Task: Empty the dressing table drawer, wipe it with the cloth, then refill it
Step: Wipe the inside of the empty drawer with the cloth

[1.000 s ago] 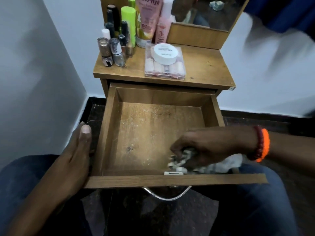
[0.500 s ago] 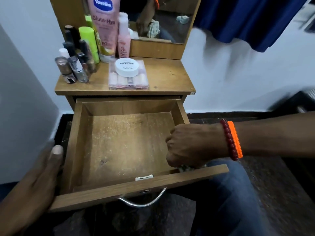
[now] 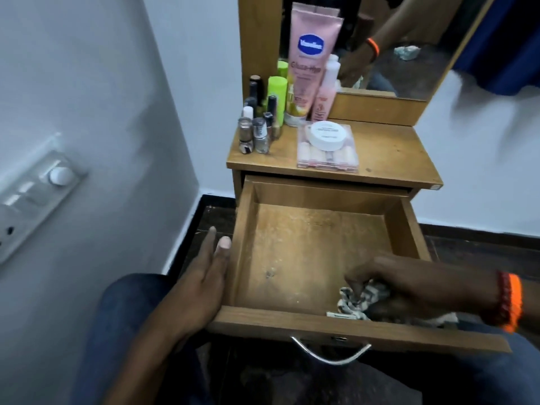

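Note:
The wooden drawer [image 3: 295, 252] is pulled out over my lap, its dusty floor bare apart from the cloth. My right hand [image 3: 400, 285] reaches over the right wall and grips a crumpled patterned cloth [image 3: 358, 301] against the front right corner of the drawer floor. My left hand [image 3: 201, 285] lies flat with straight fingers against the outside of the drawer's left wall. On the dressing table top [image 3: 394, 154] stand the pink lotion tube [image 3: 309, 62], a slim pink bottle [image 3: 324, 89], a green tube [image 3: 276, 97], several nail polish bottles [image 3: 257, 133] and a clear case [image 3: 327, 154] with a white round jar [image 3: 325, 135] on it.
A mirror [image 3: 409, 45] stands behind the table top. A wall with a switch panel [image 3: 32, 197] runs close on the left. Dark floor lies to the right of the drawer, and a blue curtain [image 3: 502, 36] hangs at the upper right. A metal handle [image 3: 330, 353] hangs from the drawer front.
My right hand has come down from the drawer's right wall onto the floor's front right corner with the cloth. The view swung back to the right. My left hand stays on the left wall.

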A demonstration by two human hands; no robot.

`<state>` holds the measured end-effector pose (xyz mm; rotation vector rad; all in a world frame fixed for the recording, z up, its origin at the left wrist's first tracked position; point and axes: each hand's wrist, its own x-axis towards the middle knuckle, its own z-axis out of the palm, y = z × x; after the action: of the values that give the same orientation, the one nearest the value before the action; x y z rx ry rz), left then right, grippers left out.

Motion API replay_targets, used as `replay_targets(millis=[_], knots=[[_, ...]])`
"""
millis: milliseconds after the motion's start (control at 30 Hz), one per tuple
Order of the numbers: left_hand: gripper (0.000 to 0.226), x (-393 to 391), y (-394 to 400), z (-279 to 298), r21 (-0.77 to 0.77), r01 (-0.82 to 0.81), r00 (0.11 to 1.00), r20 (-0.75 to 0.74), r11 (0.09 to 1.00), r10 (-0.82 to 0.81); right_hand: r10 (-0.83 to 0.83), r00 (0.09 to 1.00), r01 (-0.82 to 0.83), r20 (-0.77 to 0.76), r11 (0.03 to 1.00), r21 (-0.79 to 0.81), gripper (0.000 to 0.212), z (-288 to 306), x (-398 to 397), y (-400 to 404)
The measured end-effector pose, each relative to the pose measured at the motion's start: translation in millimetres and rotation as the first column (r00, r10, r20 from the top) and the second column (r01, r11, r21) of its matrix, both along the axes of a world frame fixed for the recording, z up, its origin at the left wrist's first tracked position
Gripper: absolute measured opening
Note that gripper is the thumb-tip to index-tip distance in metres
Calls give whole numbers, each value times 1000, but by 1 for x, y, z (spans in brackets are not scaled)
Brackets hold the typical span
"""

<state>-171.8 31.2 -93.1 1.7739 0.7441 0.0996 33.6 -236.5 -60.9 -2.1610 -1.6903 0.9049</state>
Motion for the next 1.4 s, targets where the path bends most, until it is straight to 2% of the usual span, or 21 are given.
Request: replay_targets(millis=[167,433,633,767,867,1033,1100,1133,1200,1233,1300,1400], knots=[[80,-1,0,0,-10,18,1000,-25,1000,-18,-197,939,194,-282,980,-36,21,-18,-3,4],[90,-2,3,-4,2,43,999,-34,999,-43,-263,887,267,-379,963,-42,18,-23,-10,26],[81,-1,2,-1,-19,23,998,-63,1000,-24,-158,926,173,-342,985,15,18,-22,-36,85],[75,0,-2,5,10,34,994,-100,999,-33,-122,960,160,-254,978,137,21,-30,-62,132],[73,0,-1,7,34,63,991,-121,997,-59,-165,965,201,-202,965,169,20,-34,-69,146],[73,0,-1,9,61,96,989,-119,994,-88,-337,918,373,-208,912,168,21,-38,-75,134],[74,0,-2,9,70,92,989,-121,993,-83,-454,841,508,-295,850,140,19,-29,-65,130],[75,-1,-2,9,67,81,991,-111,994,-73,-516,770,588,-376,803,102,17,-21,-58,127],[76,-2,-1,9,72,48,996,-72,996,-43,-583,545,725,-603,688,-9,11,-4,-46,116],[77,-2,0,8,89,44,998,-55,995,-39,-554,396,769,-732,635,-65,10,1,-43,109],[76,-1,0,7,200,50,999,1,978,-52,-394,109,810,-912,567,-149,24,7,-40,96],[57,5,-9,20,473,-16,983,167,881,-72,-158,-189,829,-969,503,-244,42,10,-40,81]])
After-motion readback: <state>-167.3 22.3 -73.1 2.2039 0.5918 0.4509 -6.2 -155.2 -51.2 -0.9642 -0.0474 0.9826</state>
